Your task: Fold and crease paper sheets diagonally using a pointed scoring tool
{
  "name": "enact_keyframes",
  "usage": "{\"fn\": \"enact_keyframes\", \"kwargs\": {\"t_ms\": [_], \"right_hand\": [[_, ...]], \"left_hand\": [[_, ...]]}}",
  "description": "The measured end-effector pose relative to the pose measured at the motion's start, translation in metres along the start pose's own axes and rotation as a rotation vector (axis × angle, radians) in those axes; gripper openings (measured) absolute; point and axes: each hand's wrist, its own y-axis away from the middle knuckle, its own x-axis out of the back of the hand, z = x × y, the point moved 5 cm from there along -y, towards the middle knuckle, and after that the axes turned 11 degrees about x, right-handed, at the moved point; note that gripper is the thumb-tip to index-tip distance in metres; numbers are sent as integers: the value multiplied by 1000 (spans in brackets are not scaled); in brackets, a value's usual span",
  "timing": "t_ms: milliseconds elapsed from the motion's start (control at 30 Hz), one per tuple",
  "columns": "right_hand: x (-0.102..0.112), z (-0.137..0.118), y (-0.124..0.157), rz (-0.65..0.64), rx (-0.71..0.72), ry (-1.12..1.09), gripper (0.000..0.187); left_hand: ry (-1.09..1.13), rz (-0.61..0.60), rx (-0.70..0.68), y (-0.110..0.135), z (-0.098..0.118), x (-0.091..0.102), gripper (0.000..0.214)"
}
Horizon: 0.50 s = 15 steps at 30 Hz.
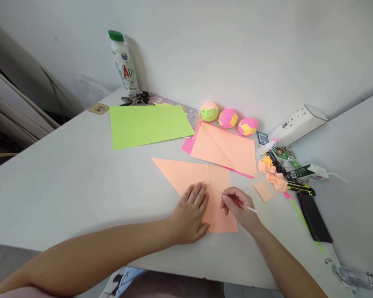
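A peach sheet of paper (219, 215) lies on the white table, folded so that a pointed triangular flap reaches out to the left. My left hand (191, 213) rests flat across it, fingers stretched out and close together. Above the sheet's right part, my right hand (238, 209) pinches a slim red and white pen (251, 209). The pen's tip is near the paper; whether it touches I cannot tell. Just behind is a second peach sheet (224, 147) with a diagonal crease, over pink paper (188, 145). A small peach paper piece (263, 191) is right of my right hand.
Green paper (149, 126) lies at the back left, near keys (138, 98) and a green-capped bottle (124, 64). Three paper balls (228, 118) line the wall. At right are folded paper pieces (275, 178), a drink carton (309, 173), a cutter (301, 188) and a black phone (314, 217).
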Motion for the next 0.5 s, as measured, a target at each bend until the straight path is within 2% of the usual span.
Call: {"fn": "enact_keyframes", "kwargs": {"t_ms": [100,233,367,500], "right_hand": [[-11,1,25,-24,-19,-19,13],[-14,8,26,-49,-39,-40,9],[-9,5,22,-59,-20,-36,7],[-13,-4,36,-81,57,-27,7]], "left_hand": [[109,67,-40,-1,-2,5,57],[238,88,-115,-4,-3,11,24],[300,65,-101,-7,-3,14,16],[308,62,-92,-7,-3,13,20]]}}
